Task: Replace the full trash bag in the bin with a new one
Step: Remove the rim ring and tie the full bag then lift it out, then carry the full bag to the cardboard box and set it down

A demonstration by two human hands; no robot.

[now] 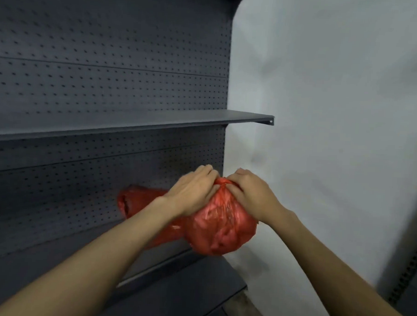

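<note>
A full red plastic trash bag (219,227) hangs in the air in front of the dark shelving, its neck gathered into a knot (222,182) at the top. My left hand (192,192) grips the neck from the left. My right hand (250,191) grips it from the right, so the two hands meet at the knot. A loose red tail of the bag (133,198) trails off to the left behind my left forearm. No bin is in view.
A dark grey perforated shelving unit (105,84) fills the left side, with one shelf board (156,122) at mid height and a lower shelf (186,284) below the bag. A pale wall (336,140) stands on the right. Another dark rack edge (411,272) shows at the far right.
</note>
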